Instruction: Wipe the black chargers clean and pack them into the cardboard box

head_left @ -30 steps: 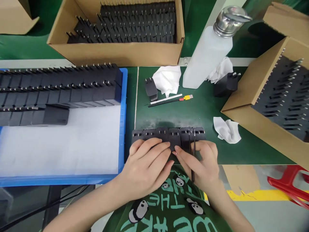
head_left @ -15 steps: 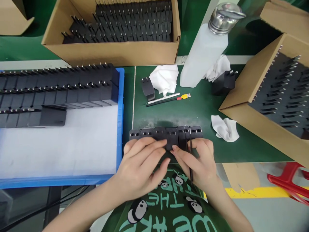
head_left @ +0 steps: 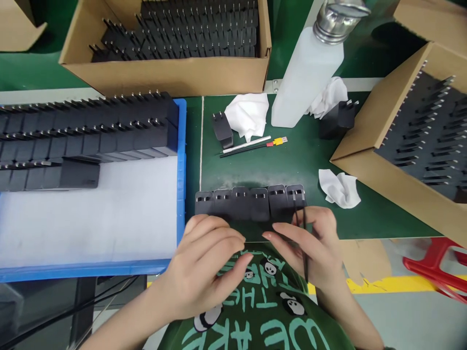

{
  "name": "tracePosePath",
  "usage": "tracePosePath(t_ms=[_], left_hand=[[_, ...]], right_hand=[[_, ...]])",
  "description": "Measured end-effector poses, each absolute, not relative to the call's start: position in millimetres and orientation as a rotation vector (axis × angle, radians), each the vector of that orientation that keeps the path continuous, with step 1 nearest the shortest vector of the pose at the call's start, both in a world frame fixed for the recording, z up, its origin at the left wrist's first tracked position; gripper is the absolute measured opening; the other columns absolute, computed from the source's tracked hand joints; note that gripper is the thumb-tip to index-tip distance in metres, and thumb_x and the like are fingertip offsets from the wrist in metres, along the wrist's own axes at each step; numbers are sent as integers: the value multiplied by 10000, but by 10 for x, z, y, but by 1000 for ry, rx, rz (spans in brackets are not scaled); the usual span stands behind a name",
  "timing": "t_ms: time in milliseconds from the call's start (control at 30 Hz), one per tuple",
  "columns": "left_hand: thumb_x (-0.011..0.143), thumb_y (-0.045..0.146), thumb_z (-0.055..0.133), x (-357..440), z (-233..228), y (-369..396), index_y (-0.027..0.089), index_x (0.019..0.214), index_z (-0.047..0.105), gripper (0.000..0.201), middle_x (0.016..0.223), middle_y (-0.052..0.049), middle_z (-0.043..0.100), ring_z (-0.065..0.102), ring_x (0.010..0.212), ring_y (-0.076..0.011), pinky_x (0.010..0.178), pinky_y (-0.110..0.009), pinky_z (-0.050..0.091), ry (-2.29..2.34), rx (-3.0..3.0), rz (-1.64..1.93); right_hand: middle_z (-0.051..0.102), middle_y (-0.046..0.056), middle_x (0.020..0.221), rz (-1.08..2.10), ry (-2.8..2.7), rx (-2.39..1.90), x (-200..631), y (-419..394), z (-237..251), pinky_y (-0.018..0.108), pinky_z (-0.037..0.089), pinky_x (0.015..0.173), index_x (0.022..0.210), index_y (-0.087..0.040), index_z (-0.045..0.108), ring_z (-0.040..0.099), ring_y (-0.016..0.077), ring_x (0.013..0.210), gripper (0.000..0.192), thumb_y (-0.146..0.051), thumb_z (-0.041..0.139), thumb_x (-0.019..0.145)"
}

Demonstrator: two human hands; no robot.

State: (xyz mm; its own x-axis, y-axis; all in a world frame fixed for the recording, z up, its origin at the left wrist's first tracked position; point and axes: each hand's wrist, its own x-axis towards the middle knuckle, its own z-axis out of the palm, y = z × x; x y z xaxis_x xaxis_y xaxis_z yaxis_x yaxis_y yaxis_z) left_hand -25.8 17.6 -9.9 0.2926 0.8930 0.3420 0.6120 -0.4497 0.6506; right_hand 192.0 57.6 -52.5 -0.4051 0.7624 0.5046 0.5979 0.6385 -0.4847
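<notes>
Several black plug-in power adapters (head_left: 259,208) lie side by side in a row near the table's front edge, metal prongs at their far ends. My left hand (head_left: 206,265) is just in front of the row's left half, fingers loosely bent and thumb apart, holding nothing. On the right, my right hand (head_left: 315,243) has black tweezers (head_left: 305,243) tucked in its fingers, their tips pointing away from me over the rightmost adapter. Its thumb and forefinger are apart, with nothing between them.
At left, a blue tray (head_left: 181,170) holds rows of adapters. Cardboard boxes of adapters stand at the back (head_left: 168,78) and right (head_left: 401,189). Between them are a white pump bottle (head_left: 306,73), white cloths (head_left: 339,189), two loose adapters (head_left: 222,130) and a USB-ended cable (head_left: 279,141).
Both hands have drawn back from the adapter row towards me, uncovering it. The right hand has shifted a little right with the tweezers. The adapters stay in their row.
</notes>
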Motion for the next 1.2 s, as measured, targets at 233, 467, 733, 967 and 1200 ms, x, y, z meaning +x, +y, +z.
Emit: tracePosePath(t_ms=[233, 467, 733, 967, 1200], left_hand=[[830, 58, 649, -314, -108, 74, 164, 866, 609, 119, 765, -47, 686, 603, 729, -191, 674, -375, 465, 1462, 2180, 1044], [822, 32, 647, -43, -166, 28, 123, 891, 628, 115, 800, -69, 701, 623, 745, -192, 710, -382, 475, 1276, 2195, 1031], [797, 61, 715, -310, -3, 103, 148, 989, 633, 226, 955, -99, 706, 632, 937, -254, 844, -437, 494, 1466, 2348, 994], [874, 380, 698, -878, -127, 287, 147, 1324, 500, 544, 1253, -176, 579, 586, 1144, -344, 975, -487, 468, 1717, 2371, 531], [842, 597, 663, -853, -211, 513, 85, 1415, 390, 816, 1305, -200, 565, 566, 1178, -343, 971, -459, 489, 1595, 2433, 307]], right_hand=[[394, -35, 720, 134, -2099, -1060, 2058, 391, -360, 305, 307, 543, 810, -209, 588, 399, 102, 613, 253, -151, 828, 755], [512, 23, 826, 27, -2139, -1088, 2392, 463, -453, 324, 435, 645, 922, -213, 621, 524, 166, 747, 166, -140, 739, 831], [569, 131, 1053, -141, -2495, -1385, 2674, 853, -657, 405, 478, 834, 1198, -169, 592, 539, 273, 1002, 290, -93, 496, 934], [574, 141, 1285, 30, -2539, -1319, 2659, 1068, -576, 480, 469, 980, 1409, -226, 488, 557, 296, 1153, 573, 19, 428, 895], [639, 111, 1242, 114, -2301, -1384, 2691, 1090, -635, 398, 493, 982, 1416, -266, 516, 621, 266, 1110, 578, -104, 632, 873]])
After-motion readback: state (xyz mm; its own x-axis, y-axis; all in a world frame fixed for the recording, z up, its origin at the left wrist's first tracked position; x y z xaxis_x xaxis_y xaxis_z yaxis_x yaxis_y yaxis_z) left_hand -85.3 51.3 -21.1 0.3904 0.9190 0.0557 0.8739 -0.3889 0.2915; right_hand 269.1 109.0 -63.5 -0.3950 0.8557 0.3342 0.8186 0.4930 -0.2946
